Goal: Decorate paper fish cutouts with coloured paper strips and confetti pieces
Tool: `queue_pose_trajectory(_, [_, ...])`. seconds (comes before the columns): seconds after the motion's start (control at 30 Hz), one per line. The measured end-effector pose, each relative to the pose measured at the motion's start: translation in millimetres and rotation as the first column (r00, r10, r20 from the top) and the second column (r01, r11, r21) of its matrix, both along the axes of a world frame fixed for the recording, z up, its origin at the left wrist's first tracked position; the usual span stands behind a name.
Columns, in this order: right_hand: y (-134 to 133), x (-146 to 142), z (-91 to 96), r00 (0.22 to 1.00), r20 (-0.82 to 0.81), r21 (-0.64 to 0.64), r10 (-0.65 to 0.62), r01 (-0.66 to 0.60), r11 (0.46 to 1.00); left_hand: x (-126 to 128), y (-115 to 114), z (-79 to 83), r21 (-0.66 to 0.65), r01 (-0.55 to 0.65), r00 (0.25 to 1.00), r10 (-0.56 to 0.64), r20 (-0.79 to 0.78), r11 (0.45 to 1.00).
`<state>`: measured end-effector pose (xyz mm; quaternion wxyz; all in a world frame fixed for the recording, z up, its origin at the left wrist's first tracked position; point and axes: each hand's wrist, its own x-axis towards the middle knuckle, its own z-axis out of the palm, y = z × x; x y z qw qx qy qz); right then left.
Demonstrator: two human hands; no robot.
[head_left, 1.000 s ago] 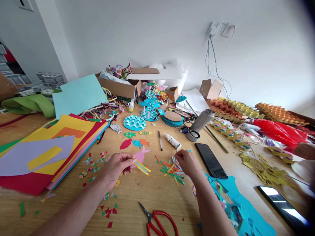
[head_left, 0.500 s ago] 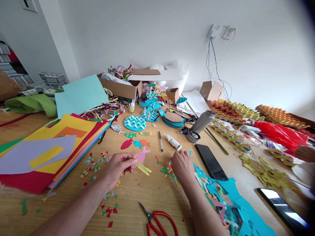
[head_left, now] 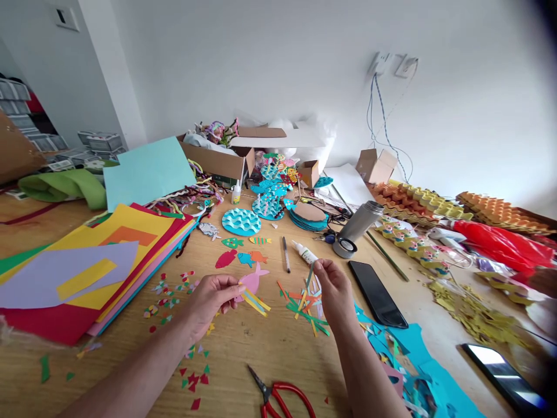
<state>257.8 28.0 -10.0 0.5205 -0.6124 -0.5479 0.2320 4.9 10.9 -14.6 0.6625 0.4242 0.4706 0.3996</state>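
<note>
My left hand (head_left: pixel 216 293) pinches a pink paper fish (head_left: pixel 249 283) with yellow and blue strips across it, their ends sticking out to the right. Thumb and forefinger of my right hand (head_left: pixel 334 287) are closed on a thin dark green paper strip (head_left: pixel 310 276), raised over a loose pile of coloured paper strips (head_left: pixel 302 305). Right behind that hand lies a white glue bottle (head_left: pixel 306 253), partly covered by the fingers. Finished-looking paper fish (head_left: pixel 246 258) in blue, orange, red and green lie beyond the pink one. Red-handled scissors (head_left: pixel 278 397) rest at the near edge.
Stacked coloured paper (head_left: pixel 100 261) covers the left side. Paper confetti (head_left: pixel 167 296) lies beside my left arm. A pen (head_left: pixel 285 254), a phone (head_left: pixel 376 293), a metal flask (head_left: pixel 362 220) and blue paper scraps (head_left: pixel 418 354) are on the right. Another person's hand (head_left: pixel 543 283) shows at the far right.
My right hand has risen from the strip pile with a green strip between its fingertips. The left hand keeps its hold on the pink fish. The view has shifted slightly.
</note>
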Motion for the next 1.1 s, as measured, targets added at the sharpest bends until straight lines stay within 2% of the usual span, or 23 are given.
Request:
queue_pose_trajectory(0.1, [-2.4,-5.7,1.5,0.985,-0.167,0.020,0.052,-0.049,0.999,0.8,0.7,1.0,0.023,-0.006,1.000,0.006,-0.016,1.000])
queue_pose_trajectory(0.2, [-4.7,-14.9,0.3,0.924,-0.350,-0.007,0.154,-0.167,0.986,1.5,1.6,0.5,0.038,-0.012,0.999,0.013,-0.029,0.999])
queue_pose_trajectory(0.27, [-7.5,-23.0,-0.3,0.894,-0.401,-0.037,0.200,-0.234,0.972,1.9,1.7,-0.6,0.035,-0.013,1.000,0.014,-0.021,0.999])
queue_pose_trajectory(0.37, [-14.5,-36.2,1.5,0.880,-0.388,-0.080,0.274,-0.329,0.941,2.4,1.6,-1.8,0.034,-0.019,1.000,0.019,-0.006,0.999])
queue_pose_trajectory(0.47, [-23.5,-48.0,5.1,0.887,-0.294,-0.112,0.356,-0.402,0.909,3.1,1.3,-1.2,0.037,-0.031,0.999,0.032,-0.032,0.999])
queue_pose_trajectory(0.6, [-31.9,-60.0,6.4,0.895,-0.217,-0.121,0.390,-0.421,0.899,4.0,0.9,-0.2,0.044,-0.039,0.997,0.042,-0.065,0.998])
queue_pose_trajectory(0.7, [-31.8,-64.2,4.0,0.906,-0.215,-0.129,0.366,-0.397,0.909,3.6,1.4,-0.9,0.054,-0.031,0.998,0.034,-0.057,0.998])
queue_pose_trajectory(0.83, [-27.6,-64.4,1.2,0.915,-0.269,-0.123,0.300,-0.342,0.932,1.8,1.3,1.4,0.016,-0.036,0.994,0.034,0.106,0.999])
queue_pose_trajectory(0.93, [-27.1,-65.8,1.4,0.906,-0.301,-0.174,0.299,-0.360,0.917,1.1,-1.5,7.7,0.014,0.004,0.961,-0.008,0.277,1.000])
queue_pose_trajectory(1.1, [-29.5,-71.1,1.1,0.873,-0.344,-0.237,0.347,-0.438,0.867,3.4,-7.2,15.7,0.084,0.117,0.954,-0.135,0.268,0.990])
